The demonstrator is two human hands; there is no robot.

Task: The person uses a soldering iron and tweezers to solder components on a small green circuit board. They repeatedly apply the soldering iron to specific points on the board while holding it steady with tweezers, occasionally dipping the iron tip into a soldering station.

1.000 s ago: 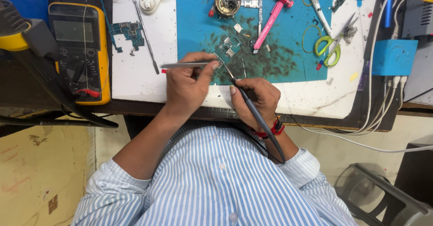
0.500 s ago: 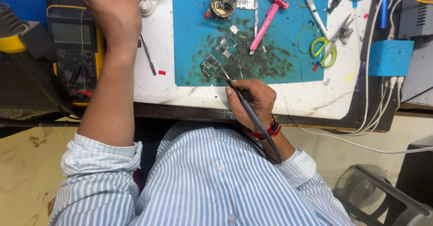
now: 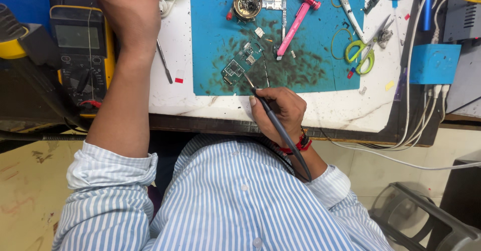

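Soldering at bench
R hand (image 3: pixel 280 109) grips iron (image 3: pixel 274 123), tip on board (image 3: pixel 239 64) on blue mat (image 3: pixel 320 55). L hand (image 3: pixel 129 10) up by meter (image 3: pixel 80 55); grip can't tell.

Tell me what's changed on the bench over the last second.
The left hand let go of the tweezers, now lying on the white bench, and reached up to the far edge. The right hand stayed put, soldering iron tip at the circuit board on the blue mat.
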